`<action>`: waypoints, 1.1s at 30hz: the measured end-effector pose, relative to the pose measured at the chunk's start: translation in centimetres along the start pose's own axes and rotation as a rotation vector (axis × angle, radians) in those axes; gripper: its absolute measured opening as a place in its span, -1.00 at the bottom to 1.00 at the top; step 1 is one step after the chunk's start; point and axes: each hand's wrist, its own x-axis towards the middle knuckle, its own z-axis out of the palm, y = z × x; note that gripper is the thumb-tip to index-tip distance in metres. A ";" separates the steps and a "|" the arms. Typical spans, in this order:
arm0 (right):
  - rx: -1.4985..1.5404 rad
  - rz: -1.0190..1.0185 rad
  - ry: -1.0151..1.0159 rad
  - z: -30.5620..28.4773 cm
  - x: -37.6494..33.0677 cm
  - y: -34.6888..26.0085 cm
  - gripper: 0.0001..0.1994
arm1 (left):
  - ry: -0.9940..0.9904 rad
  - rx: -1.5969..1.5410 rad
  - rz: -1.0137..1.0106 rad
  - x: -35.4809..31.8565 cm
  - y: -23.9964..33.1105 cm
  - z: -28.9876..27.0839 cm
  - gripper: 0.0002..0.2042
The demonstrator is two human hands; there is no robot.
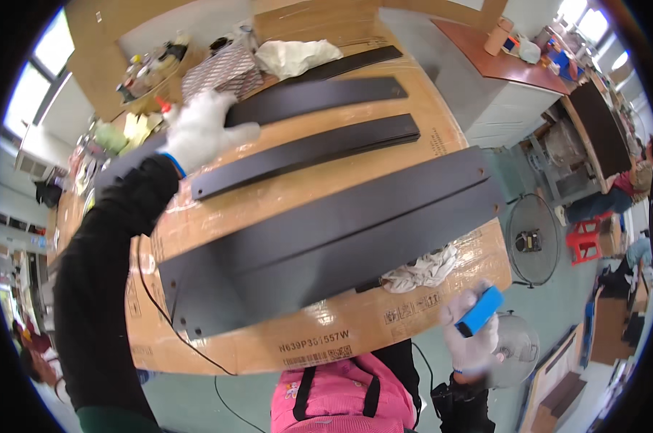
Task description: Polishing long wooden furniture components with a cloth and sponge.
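Note:
My left hand (204,133), in a white glove, reaches over the far left of the cardboard-covered table, thumb and fingers apart. It is beside the left end of a dark grey panel (319,99), and a red pointed tip (163,104) shows just left of it. My right hand (469,339), also gloved, grips a blue block (481,310) with a black end, off the table's near right edge. Two wide dark panels (326,234) lie side by side in front of me. Beyond them is a narrower strip (308,155), apparently stacked at its right end.
A crumpled rag (422,270) lies against the near panel's edge. Farther back are another dark strip (355,63), white cloth (296,58), a patterned cloth (222,71) and a basket of bottles (153,76). A cable (153,289) crosses the table's left side. Fans (534,238) stand at right.

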 end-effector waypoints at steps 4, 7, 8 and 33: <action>-0.032 -0.077 0.154 1.4 -1.3 -0.3 -0.34 | -0.122 -0.122 0.077 3.0 0.5 7.5 -0.25; -0.056 -0.078 0.218 2.7 -2.1 0.0 -0.39 | -0.146 -0.204 0.075 3.4 1.1 12.0 -0.26; -0.074 -0.069 0.172 3.1 -2.3 0.2 -0.46 | -0.147 -0.222 0.055 3.4 1.4 13.3 -0.25; 0.057 -0.171 0.502 7.7 -9.9 4.6 -0.46 | -0.056 -0.228 0.160 -0.6 -6.1 13.1 -0.15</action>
